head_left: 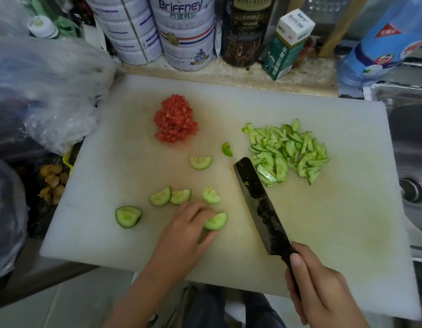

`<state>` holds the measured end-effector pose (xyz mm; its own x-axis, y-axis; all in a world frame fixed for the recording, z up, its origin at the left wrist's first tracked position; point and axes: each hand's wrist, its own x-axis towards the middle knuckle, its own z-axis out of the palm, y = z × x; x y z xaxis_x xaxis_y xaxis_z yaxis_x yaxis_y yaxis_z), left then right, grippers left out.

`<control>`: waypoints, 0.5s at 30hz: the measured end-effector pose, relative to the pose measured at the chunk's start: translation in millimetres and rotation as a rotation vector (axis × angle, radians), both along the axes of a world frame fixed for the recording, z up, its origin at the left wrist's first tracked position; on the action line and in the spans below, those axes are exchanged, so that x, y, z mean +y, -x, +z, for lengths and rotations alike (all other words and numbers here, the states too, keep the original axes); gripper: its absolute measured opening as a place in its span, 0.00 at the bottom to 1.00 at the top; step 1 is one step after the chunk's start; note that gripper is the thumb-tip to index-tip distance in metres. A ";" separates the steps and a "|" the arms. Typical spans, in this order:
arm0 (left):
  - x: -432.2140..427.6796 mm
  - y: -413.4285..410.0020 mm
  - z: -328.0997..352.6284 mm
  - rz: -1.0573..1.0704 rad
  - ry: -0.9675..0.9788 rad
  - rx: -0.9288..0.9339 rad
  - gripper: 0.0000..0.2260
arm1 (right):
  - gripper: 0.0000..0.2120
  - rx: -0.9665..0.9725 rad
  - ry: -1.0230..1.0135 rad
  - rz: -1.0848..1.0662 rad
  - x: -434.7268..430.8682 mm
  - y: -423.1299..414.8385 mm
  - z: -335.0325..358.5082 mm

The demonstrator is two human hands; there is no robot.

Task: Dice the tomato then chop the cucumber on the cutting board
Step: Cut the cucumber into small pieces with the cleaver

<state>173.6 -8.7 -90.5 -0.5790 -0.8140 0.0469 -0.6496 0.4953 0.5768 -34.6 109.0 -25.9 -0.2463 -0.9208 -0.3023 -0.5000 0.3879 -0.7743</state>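
Observation:
A white cutting board (323,233) fills the middle of the head view. A heap of diced tomato (174,119) lies at its upper middle. To the right spreads a pile of thin cucumber slices (288,152). Several thick cucumber half-rounds (128,216) lie loose on the left half. My left hand (188,228) pinches one cucumber piece (216,221) on the board. My right hand (318,287) grips the handle of a dark cleaver (259,204), whose blade points up toward the slices, with bits of cucumber stuck to it.
Tins (184,31), a dark bottle (245,31) and a green-white carton (285,46) stand behind the board. A clear plastic bag (46,91) lies at the left. A blue bottle (385,39) and a steel sink (411,162) are at the right.

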 end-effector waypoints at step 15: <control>-106.2 12.6 25.9 -0.503 0.045 -0.395 0.19 | 0.20 -0.027 0.026 0.001 13.9 34.3 7.2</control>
